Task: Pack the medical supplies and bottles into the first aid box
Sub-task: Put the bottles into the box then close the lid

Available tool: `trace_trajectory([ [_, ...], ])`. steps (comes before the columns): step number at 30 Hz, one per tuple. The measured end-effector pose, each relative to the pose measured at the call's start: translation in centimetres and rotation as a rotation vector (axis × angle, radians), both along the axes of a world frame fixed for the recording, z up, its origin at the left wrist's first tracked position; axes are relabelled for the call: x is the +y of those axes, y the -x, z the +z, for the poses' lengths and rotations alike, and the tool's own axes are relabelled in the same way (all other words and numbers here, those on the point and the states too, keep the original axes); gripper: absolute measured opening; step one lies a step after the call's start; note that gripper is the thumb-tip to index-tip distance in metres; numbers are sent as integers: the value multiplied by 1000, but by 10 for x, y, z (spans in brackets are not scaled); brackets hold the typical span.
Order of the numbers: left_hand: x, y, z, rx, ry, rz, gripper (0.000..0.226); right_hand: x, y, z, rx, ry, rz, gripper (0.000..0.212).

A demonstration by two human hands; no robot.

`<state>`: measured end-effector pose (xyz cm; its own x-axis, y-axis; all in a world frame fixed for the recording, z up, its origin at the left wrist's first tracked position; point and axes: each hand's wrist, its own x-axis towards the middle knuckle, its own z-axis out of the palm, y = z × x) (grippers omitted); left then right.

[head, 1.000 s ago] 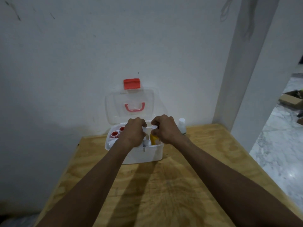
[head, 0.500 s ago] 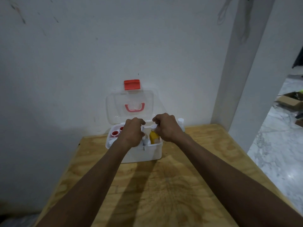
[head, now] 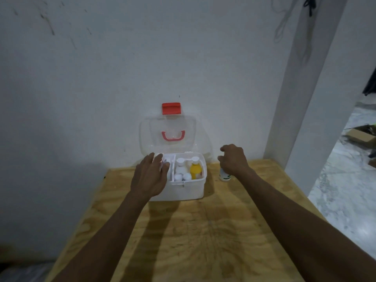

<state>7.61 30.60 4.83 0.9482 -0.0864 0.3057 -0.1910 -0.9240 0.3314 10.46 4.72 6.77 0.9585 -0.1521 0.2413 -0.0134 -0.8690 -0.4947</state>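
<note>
Plywood counter, bare save for the kit at its far edge against the wall

First aid box open, clear lid tilted back, red latch uppermost; long axis left to right, parallel to the wall

Left hand spread flat over the left compartment, fingers apart, gripping nothing visible; contents beneath hidden. Best kept there to steady the box

Right hand curled over the last loose bottle, fingers half closed around its top; actual contact not discernible

Yellow bottle and several white-capped bottles upright in the right compartment, closely packed

Loose white bottle upright on the counter just right of the box, long axis vertical, cap hidden under the hand. Recommended: grasp near the cap, lift straight up to clear the rim, keep vertical, lower into a remaining gap. Little room apparent; nudging the yellow bottle aside probably needed
</note>
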Motion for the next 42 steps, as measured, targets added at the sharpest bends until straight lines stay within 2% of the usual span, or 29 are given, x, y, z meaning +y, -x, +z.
trace_trajectory([
  [4, -3, -2, -2, 66, -97, -2, 57, 1, -4, -10, -35, -29, -20, 36],
  [9, -5, -2, -7, 118, -184, 17, 58, 0, -4, -2, -58, -50, -10, 33],
  [17, -4, -2, -10, 109, -199, 13, 57, 24, 3, 87, -274, -90, 75, 29],
  [20, -5, -2, -11, 104, -207, 21, 58, 46, -2, 100, -311, -129, 143, 30],
  [28, -4, -3, -14, 97, -195, 25, 57, 81, -19, 71, -167, -92, 228, 35],
  [42, -4, -6, -18, 108, -180, 42, 60, 88, -32, 29, 30, -56, 281, 37],
])
